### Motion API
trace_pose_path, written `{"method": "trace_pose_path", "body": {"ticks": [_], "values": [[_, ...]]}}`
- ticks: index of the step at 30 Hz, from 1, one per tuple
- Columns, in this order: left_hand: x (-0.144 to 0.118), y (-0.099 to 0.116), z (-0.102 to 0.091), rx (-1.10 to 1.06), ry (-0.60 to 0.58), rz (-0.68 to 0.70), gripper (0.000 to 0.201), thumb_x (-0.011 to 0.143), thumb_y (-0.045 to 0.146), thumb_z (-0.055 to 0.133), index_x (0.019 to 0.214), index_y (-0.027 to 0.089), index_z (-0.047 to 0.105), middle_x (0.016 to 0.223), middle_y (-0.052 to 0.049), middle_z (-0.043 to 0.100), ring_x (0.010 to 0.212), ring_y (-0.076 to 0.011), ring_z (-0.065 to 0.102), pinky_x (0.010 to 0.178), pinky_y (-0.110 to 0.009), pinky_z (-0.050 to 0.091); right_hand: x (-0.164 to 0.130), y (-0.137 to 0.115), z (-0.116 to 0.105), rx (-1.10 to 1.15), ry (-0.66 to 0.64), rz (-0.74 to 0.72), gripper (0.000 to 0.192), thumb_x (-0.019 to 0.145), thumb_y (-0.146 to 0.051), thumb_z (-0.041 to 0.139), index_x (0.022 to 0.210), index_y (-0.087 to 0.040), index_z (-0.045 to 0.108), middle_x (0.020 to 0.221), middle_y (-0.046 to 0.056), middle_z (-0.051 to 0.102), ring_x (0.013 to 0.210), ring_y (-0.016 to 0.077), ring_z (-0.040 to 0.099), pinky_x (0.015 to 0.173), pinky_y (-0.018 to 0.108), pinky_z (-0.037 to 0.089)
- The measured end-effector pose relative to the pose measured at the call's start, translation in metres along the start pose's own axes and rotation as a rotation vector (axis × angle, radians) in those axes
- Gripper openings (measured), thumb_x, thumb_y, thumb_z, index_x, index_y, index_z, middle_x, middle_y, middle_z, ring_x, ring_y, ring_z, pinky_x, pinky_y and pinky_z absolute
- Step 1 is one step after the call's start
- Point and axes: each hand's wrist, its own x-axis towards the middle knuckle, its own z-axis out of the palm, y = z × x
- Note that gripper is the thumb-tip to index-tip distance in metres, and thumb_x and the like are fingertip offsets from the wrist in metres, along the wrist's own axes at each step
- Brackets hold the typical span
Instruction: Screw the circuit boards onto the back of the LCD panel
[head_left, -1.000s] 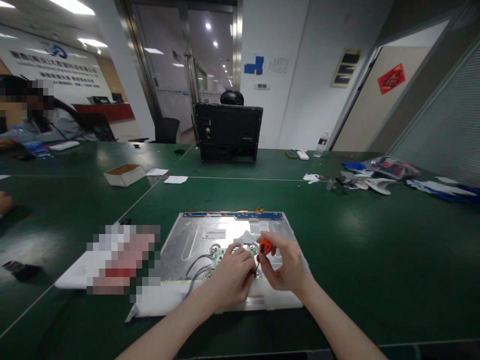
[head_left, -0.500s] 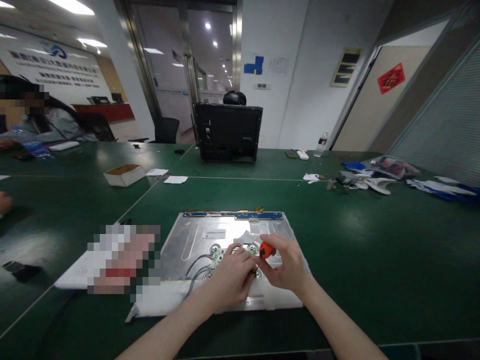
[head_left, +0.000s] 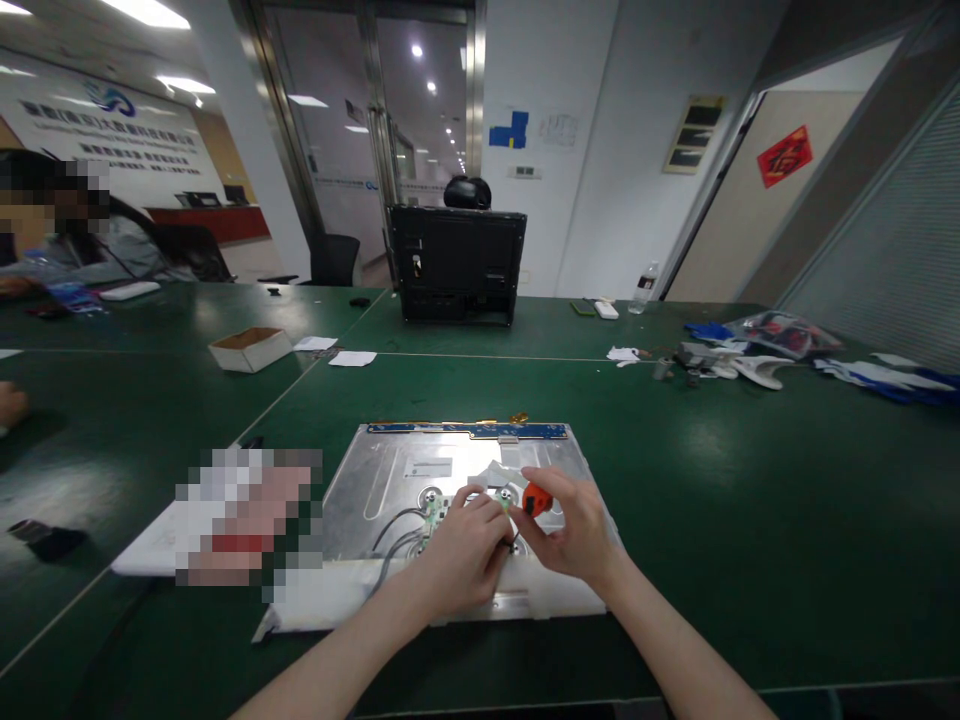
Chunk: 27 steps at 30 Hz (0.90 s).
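A silver metal display panel (head_left: 390, 475) lies flat on the green table (head_left: 712, 500), with a blue strip along its far edge. My right hand (head_left: 574, 535) grips an orange-handled screwdriver (head_left: 534, 499), its tip pointing down at the panel near a small green circuit board (head_left: 435, 510). My left hand (head_left: 461, 555) rests on the panel beside the tip, fingers curled around the spot. Grey wires (head_left: 394, 535) run from the board toward the near edge.
A black monitor back (head_left: 456, 265) stands across the table. A small cardboard box (head_left: 249, 349) and paper slips lie at the left, loose parts and plastic bags (head_left: 750, 350) at the right. A seated person is at the far left. A blurred flat item lies beside the panel.
The orange handle has tilted slightly rightward and lower in my right hand. Both hands stay at the same spot on the panel.
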Motion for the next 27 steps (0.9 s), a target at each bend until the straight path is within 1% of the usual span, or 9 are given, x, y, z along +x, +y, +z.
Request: {"method": "trace_pose_path", "body": {"ticks": [3, 7, 10, 15, 20, 24, 27], "values": [[-0.0002, -0.0004, 0.0004, 0.002, 0.010, -0.003, 0.015, 0.077, 0.012, 0.050, 0.086, 0.021, 0.059, 0.088, -0.003, 0.062, 0.091, -0.0204, 0.054, 0.100, -0.042, 0.027, 0.0009, -0.0003, -0.0016, -0.004, -0.013, 0.007, 0.047, 0.078, -0.019, 0.057, 0.121, -0.019, 0.040, 0.076, 0.001, 0.059, 0.060, 0.0138, 0.054, 0.052, 0.026, 0.043], [0.0003, -0.0003, -0.0004, 0.004, -0.008, 0.001, 0.016, 0.077, 0.013, 0.051, 0.088, 0.021, 0.058, 0.089, -0.003, 0.062, 0.091, -0.0199, 0.054, 0.100, -0.041, 0.027, 0.0033, -0.0022, -0.0051, 0.075, -0.041, 0.024, 0.048, 0.078, -0.016, 0.049, 0.124, -0.016, 0.039, 0.081, 0.004, 0.060, 0.062, 0.0143, 0.055, 0.055, 0.028, 0.046], [0.0006, -0.0007, -0.0001, 0.012, -0.018, 0.002, 0.015, 0.078, 0.014, 0.050, 0.089, 0.021, 0.058, 0.089, -0.003, 0.062, 0.091, -0.0198, 0.054, 0.100, -0.042, 0.027, 0.0037, -0.0029, -0.0060, 0.096, -0.038, 0.020, 0.050, 0.077, -0.015, 0.047, 0.126, -0.015, 0.038, 0.081, 0.004, 0.060, 0.062, 0.0143, 0.055, 0.055, 0.028, 0.047], [0.0001, -0.0009, 0.0010, 0.024, -0.004, 0.000, 0.014, 0.078, 0.014, 0.050, 0.087, 0.021, 0.058, 0.089, -0.004, 0.062, 0.091, -0.0204, 0.054, 0.099, -0.042, 0.028, 0.0014, -0.0011, -0.0026, 0.012, -0.003, 0.014, 0.049, 0.076, -0.016, 0.051, 0.124, -0.019, 0.040, 0.076, 0.001, 0.058, 0.059, 0.0140, 0.053, 0.051, 0.026, 0.043], [-0.0007, 0.0001, 0.0002, 0.005, -0.002, -0.009, 0.016, 0.078, 0.013, 0.050, 0.088, 0.021, 0.058, 0.090, -0.003, 0.062, 0.092, -0.0199, 0.054, 0.101, -0.042, 0.027, 0.0004, 0.0011, 0.0004, -0.001, 0.016, 0.000, 0.048, 0.078, -0.018, 0.056, 0.123, -0.021, 0.040, 0.076, 0.001, 0.058, 0.059, 0.0134, 0.053, 0.050, 0.025, 0.041], [-0.0005, 0.0003, 0.0003, 0.003, 0.002, -0.009, 0.016, 0.078, 0.013, 0.051, 0.088, 0.021, 0.059, 0.090, -0.003, 0.062, 0.092, -0.0200, 0.054, 0.101, -0.042, 0.027, 0.0019, -0.0003, -0.0030, 0.025, -0.019, 0.011, 0.049, 0.078, -0.017, 0.055, 0.124, -0.019, 0.040, 0.075, 0.001, 0.057, 0.060, 0.0141, 0.053, 0.051, 0.026, 0.041], [0.0002, 0.0006, -0.0006, 0.005, -0.007, -0.004, 0.015, 0.078, 0.013, 0.051, 0.088, 0.020, 0.058, 0.089, -0.003, 0.062, 0.091, -0.0199, 0.054, 0.101, -0.042, 0.026, 0.0033, -0.0019, -0.0059, 0.087, -0.049, 0.023, 0.051, 0.079, -0.014, 0.048, 0.128, -0.016, 0.038, 0.082, 0.004, 0.059, 0.064, 0.0149, 0.054, 0.055, 0.028, 0.043]]}}
